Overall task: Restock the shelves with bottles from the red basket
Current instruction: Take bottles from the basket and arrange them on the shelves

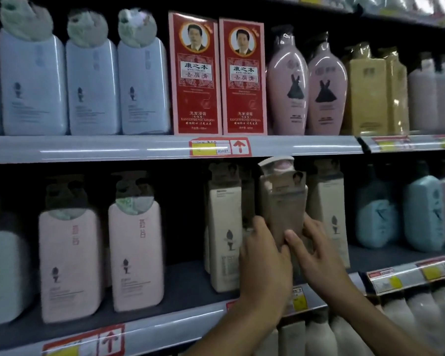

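both hands hold one beige bottle point(284, 201) at the front of the lower shelf point(183, 286), its base hidden behind them. the left hand point(263, 263) wraps the bottle's left side, its fingers point(257, 224) curled round the edge — the right hand point(316, 250) takes the right side, thumb laid across the front face and the other fingers bent behind the far edge. the bottle stands nearly upright between two more cream bottles: one point(225, 227) just to its left, another point(328, 209) just behind to its right. it is a tall, flat-faced, squared plastic bottle with a matte look, topped by a pale rounded cap under clear wrap.

further left on the same shelf stand two pink bottles point(135, 255) of the same blocky shape with dark pump tops; to the right, rounded light blue bottles point(424, 214). the shelf bed is dark, its front edge a glossy pale strip carrying a yellow price tag point(299, 299).

on the upper shelf point(144, 149) are pale lavender squared bottles point(93, 86) with wrapped tops, two red printed cartons point(217, 75), curvy pink bottles point(306, 86) bearing a black dress motif, and gold boxes point(370, 91) in shiny film. much of the picture is blurred.
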`<act>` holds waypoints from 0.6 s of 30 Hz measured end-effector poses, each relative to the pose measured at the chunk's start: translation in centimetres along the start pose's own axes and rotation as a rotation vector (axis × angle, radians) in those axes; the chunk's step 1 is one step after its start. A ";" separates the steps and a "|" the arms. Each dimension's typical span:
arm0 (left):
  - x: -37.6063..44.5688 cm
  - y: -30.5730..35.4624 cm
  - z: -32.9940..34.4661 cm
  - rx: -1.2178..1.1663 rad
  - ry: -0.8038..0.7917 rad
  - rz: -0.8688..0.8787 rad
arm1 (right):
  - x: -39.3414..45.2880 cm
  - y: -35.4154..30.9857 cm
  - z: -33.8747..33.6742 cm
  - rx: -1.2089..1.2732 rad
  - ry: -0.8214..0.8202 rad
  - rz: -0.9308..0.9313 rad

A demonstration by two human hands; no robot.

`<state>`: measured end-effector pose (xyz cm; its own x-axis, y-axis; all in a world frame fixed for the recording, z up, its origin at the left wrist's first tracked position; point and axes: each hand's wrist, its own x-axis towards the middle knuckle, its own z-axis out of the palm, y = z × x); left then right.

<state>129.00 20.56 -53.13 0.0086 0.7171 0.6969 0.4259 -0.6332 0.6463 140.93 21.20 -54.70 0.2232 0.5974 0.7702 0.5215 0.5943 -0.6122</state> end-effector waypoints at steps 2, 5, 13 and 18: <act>0.5 0.5 0.0 0.061 -0.001 0.008 | 0.6 0.3 0.1 -0.024 -0.013 0.004; 1.0 1.0 0.0 0.158 -0.027 0.021 | 1.2 0.8 -0.2 0.014 -0.061 0.041; 1.5 1.1 1.3 0.165 -0.040 0.023 | 3.5 1.9 0.5 0.010 -0.060 0.089; 0.4 0.6 1.5 0.162 -0.006 -0.003 | 4.1 2.8 1.4 0.098 -0.086 0.135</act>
<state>130.63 20.91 -52.97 0.0123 0.7213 0.6926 0.5659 -0.5760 0.5898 142.12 26.05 -53.48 0.2120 0.7169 0.6641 0.4077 0.5527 -0.7268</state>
